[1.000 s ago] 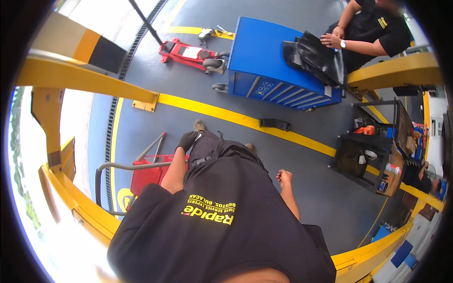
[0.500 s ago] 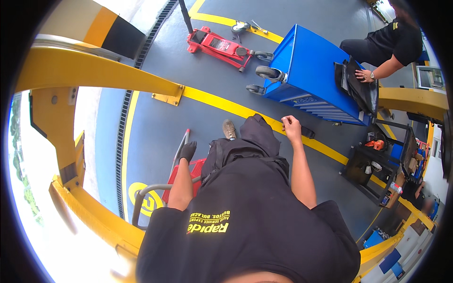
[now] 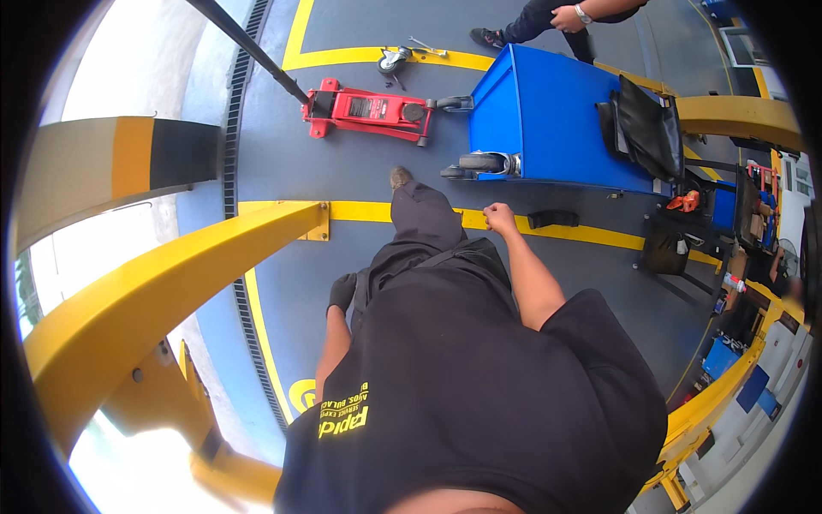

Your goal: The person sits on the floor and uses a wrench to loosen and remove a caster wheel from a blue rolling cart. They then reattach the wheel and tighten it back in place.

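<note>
My left hand (image 3: 342,291), in a dark glove, hangs beside my left thigh; how its fingers lie does not show clearly. My bare right hand (image 3: 497,216) is out in front of my right hip, fingers curled closed, and whatever may be in them is hidden. Ahead of me a blue tool cabinet (image 3: 561,120) is tipped over, its caster wheels (image 3: 484,163) pointing left. A red floor jack (image 3: 372,111) stands left of it, its long dark handle (image 3: 248,47) slanting up and away. Neither hand touches the cabinet or jack.
Black folded covers (image 3: 642,128) lie on the cabinet. A loose caster (image 3: 392,60) and a wrench (image 3: 428,47) rest on the floor beyond the jack. A yellow lift arm (image 3: 171,274) reaches across at left. Another person's hand (image 3: 567,19) is behind the cabinet.
I have stepped forward, so the jack and cabinet are nearer. The red, grey-framed thing by my left hand has left view. The other person's hand has come off the black covers.
</note>
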{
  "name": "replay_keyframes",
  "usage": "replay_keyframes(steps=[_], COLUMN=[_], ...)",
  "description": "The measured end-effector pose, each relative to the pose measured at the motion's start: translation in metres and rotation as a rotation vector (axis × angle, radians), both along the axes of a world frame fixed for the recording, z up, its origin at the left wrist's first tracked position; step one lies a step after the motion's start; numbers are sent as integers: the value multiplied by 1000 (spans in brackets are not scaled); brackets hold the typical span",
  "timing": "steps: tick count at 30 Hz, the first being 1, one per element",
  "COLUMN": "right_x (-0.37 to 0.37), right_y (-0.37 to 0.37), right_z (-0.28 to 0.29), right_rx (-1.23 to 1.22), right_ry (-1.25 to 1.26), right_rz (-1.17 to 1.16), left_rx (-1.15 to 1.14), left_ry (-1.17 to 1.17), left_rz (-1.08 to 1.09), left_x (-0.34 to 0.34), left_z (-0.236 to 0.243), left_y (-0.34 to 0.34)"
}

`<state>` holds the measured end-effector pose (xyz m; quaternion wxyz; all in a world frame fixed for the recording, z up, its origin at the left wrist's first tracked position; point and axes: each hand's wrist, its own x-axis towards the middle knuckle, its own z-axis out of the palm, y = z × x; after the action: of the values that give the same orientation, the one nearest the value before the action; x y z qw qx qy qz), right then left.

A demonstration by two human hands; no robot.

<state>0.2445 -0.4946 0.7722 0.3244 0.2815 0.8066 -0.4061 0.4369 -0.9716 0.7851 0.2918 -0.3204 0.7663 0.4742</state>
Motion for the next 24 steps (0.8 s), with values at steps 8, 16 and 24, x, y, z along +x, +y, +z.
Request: replay_keyframes(steps=[8,16,24], right_x=[18,-139,-113], right_y=[-24,-103,-99], right_z=[-28,78,294], right_rx=[68,-106,-219], right_ry=[-186,479,458], right_rz=[67,133,554], left_rx=[-61,-21,-142], left_ry=[365,266,259], left_rz=[17,-2,-763], left_x=[-114,-246,-296], left_z=[34,15,111], left_y=[-93,-104,36])
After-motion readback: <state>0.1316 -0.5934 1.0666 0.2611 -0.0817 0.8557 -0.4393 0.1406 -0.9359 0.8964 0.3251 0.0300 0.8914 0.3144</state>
